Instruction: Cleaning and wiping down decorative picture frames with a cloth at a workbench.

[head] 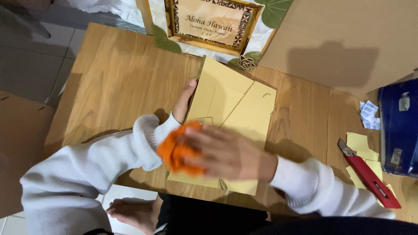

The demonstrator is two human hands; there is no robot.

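A yellow cardboard backing board with a folded stand lies on the wooden table. My left hand grips its left edge, thumb on top. My right hand is blurred with motion and presses an orange cloth onto the board's lower left part.
A wooden picture frame with a patterned border sits on a leaf-printed box at the table's far edge. A large cardboard sheet lies at the upper right. A red utility knife, yellow paper scraps and a dark blue bag are at the right. My bare foot shows below.
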